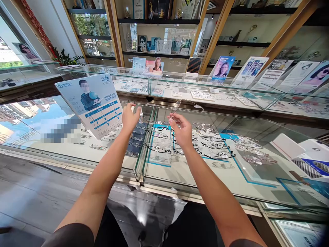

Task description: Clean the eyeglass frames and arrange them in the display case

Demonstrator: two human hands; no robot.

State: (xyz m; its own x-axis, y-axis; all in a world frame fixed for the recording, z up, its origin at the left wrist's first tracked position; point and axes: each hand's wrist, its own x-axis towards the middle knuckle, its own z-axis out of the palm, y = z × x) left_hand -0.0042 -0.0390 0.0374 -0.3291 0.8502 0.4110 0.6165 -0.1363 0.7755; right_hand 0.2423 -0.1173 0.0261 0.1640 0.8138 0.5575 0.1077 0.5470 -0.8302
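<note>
My left hand point(130, 118) is closed round a small white spray bottle point(141, 116), held above the glass counter point(108, 154). My right hand point(182, 129) pinches a pair of thin rimless glasses point(185, 105) by one end, lifting them over the counter; their clear lenses and temple reach up and to the right. The bottle's nozzle side faces the glasses, a short gap apart. Under the glass lie rows of dark-framed glasses point(157, 139) on white trays.
A tilted blue-and-white poster stand point(92, 103) stands on the counter just left of my left hand. A white box and a blue case point(308, 157) sit at the right. A second glass case point(205, 85) with leaflets and shelves rises behind.
</note>
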